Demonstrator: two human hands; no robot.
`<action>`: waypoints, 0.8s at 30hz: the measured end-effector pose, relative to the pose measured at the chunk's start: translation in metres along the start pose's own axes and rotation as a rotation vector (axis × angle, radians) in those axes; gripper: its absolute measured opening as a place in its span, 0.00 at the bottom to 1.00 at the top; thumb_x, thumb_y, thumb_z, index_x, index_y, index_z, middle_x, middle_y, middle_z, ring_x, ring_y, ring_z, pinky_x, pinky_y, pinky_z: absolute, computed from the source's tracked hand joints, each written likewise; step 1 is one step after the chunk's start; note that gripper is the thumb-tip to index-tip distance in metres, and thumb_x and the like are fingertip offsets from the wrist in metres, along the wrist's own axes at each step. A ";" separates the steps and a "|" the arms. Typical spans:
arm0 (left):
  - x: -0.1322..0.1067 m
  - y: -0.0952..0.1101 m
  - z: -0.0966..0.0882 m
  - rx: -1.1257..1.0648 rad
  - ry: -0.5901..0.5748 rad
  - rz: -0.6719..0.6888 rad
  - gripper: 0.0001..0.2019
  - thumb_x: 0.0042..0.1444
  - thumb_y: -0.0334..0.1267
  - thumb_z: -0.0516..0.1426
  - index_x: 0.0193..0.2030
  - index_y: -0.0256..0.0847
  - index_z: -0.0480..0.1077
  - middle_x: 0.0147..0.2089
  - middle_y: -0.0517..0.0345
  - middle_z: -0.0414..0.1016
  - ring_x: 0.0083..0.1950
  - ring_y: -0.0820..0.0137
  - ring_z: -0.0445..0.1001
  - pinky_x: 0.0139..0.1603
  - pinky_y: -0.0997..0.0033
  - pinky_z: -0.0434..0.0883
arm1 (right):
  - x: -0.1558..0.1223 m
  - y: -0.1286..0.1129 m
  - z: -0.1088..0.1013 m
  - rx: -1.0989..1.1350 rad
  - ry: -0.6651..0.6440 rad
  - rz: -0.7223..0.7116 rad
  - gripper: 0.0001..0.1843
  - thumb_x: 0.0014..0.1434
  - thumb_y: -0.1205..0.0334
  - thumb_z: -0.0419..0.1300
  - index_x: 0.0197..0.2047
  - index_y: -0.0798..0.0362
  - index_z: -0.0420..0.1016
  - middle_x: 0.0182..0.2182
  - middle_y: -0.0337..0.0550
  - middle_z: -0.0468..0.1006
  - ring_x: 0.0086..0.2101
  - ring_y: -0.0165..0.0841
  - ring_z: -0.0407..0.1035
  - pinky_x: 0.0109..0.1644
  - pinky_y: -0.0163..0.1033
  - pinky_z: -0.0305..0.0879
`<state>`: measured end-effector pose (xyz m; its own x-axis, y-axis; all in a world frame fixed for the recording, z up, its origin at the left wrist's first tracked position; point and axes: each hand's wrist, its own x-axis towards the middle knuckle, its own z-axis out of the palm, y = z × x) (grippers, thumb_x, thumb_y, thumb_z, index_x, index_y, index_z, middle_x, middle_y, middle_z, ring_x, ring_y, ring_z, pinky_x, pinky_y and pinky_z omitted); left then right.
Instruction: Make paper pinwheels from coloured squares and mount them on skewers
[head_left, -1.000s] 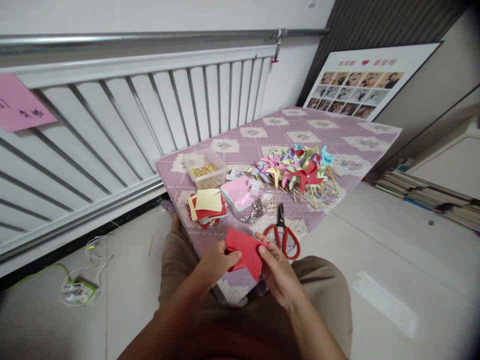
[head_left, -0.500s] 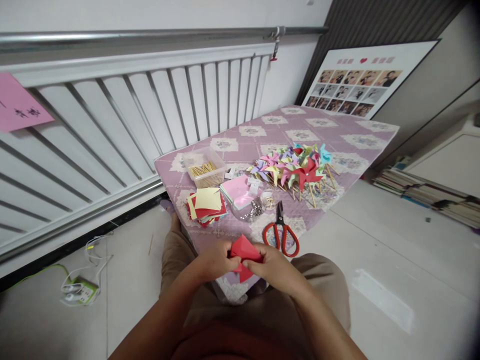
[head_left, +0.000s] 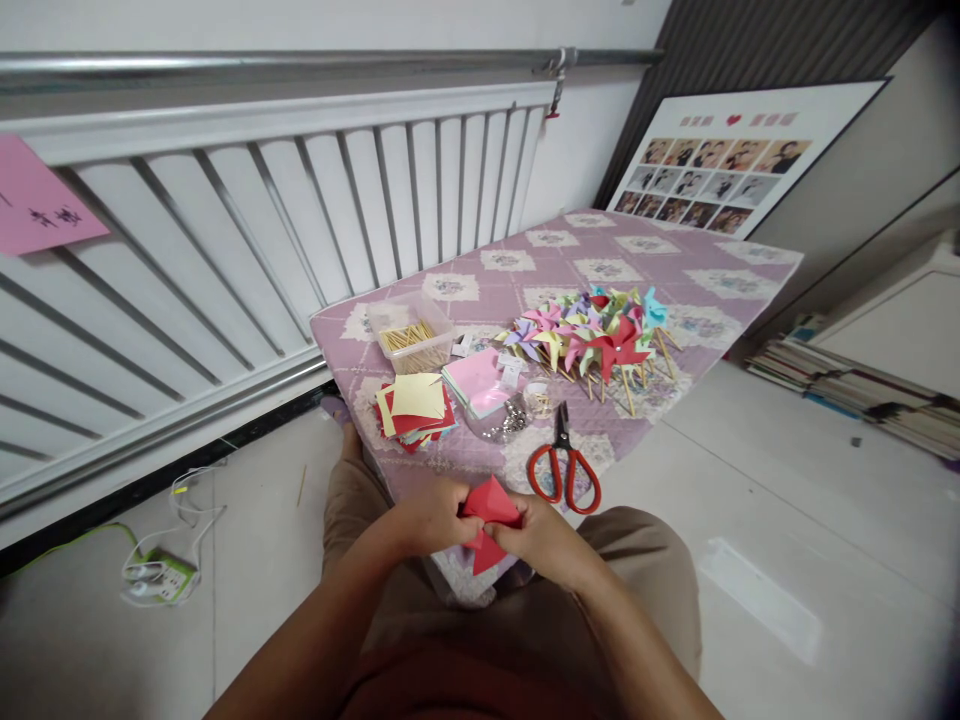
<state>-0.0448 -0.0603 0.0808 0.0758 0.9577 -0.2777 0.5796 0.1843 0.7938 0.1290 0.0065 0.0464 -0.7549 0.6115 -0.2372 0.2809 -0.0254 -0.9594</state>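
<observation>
Between my two hands is a piece of red paper (head_left: pixel 492 500), partly folded, held above the near corner of the table. My left hand (head_left: pixel 439 515) pinches its left side, thumb toward the middle. On the opposite side my right hand (head_left: pixel 536 532) grips it, thumb also at the centre. The thumbs nearly meet and cover part of the folds. Just beyond my right hand lie scissors (head_left: pixel 562 465) with red handles, blades pointing away. Left of them are a clear bag of small metal pieces (head_left: pixel 511 418) and a small round tub (head_left: pixel 537 398).
Finished paper pinwheels (head_left: pixel 592 335) on sticks lie heaped at the table's middle right. A clear box of sticks (head_left: pixel 411 335), a stack of cut paper squares (head_left: pixel 416 408) and pink paper (head_left: pixel 474 378) sit at left. A radiator (head_left: pixel 300 230) runs alongside; a power strip (head_left: pixel 166 575) lies on the floor.
The red paper has turned slightly in my hands, its top point shifting a little right and its lower flap hanging lower. Both hands keep their hold; the whole view has shifted slightly.
</observation>
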 end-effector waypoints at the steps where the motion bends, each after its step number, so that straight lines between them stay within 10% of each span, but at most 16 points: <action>1: -0.001 0.002 -0.002 0.012 -0.010 -0.007 0.07 0.44 0.37 0.54 0.21 0.40 0.60 0.21 0.66 0.57 0.24 0.75 0.54 0.24 0.73 0.51 | 0.000 -0.001 0.001 0.001 0.008 0.011 0.07 0.48 0.66 0.58 0.29 0.55 0.77 0.21 0.32 0.71 0.24 0.28 0.61 0.29 0.32 0.56; 8: 0.000 0.001 -0.012 -0.009 -0.045 0.001 0.06 0.45 0.35 0.55 0.22 0.39 0.63 0.21 0.66 0.59 0.26 0.75 0.58 0.26 0.74 0.54 | 0.003 -0.001 0.014 0.121 0.111 0.089 0.07 0.47 0.65 0.59 0.30 0.55 0.78 0.21 0.32 0.74 0.23 0.28 0.64 0.28 0.32 0.59; 13: 0.004 -0.013 -0.009 -0.307 0.179 0.019 0.11 0.48 0.37 0.58 0.39 0.38 0.70 0.32 0.61 0.70 0.33 0.72 0.66 0.35 0.73 0.63 | 0.006 0.005 0.020 0.309 0.264 0.149 0.08 0.46 0.62 0.63 0.32 0.55 0.78 0.24 0.35 0.78 0.24 0.30 0.68 0.30 0.33 0.63; 24: -0.002 -0.012 0.038 -0.910 0.220 -0.024 0.18 0.45 0.34 0.61 0.45 0.37 0.70 0.41 0.56 0.75 0.40 0.70 0.71 0.44 0.70 0.67 | 0.010 0.006 0.028 0.630 0.408 0.134 0.11 0.44 0.58 0.67 0.30 0.53 0.76 0.24 0.38 0.79 0.25 0.34 0.71 0.33 0.38 0.68</action>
<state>-0.0214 -0.0727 0.0513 -0.1367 0.9546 -0.2647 -0.2860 0.2178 0.9332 0.1070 -0.0095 0.0344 -0.4250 0.8122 -0.3997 -0.1293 -0.4915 -0.8612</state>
